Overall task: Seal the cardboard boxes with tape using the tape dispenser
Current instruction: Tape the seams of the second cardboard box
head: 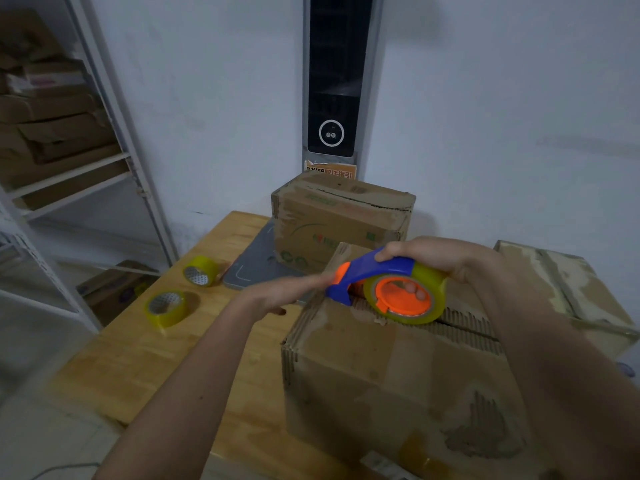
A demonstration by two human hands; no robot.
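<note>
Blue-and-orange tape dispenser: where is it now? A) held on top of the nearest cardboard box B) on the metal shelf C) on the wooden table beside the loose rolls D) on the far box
A: the right hand grips the blue-and-orange tape dispenser on the nearest cardboard box, at its top seam.

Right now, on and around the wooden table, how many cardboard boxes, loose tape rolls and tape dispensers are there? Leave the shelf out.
Brown cardboard boxes: 3, nearest, behind it, to its right
Loose yellowish tape rolls: 2, one, the other
Blue-and-orange tape dispenser: 1, held by the right hand
Total: 6
</note>
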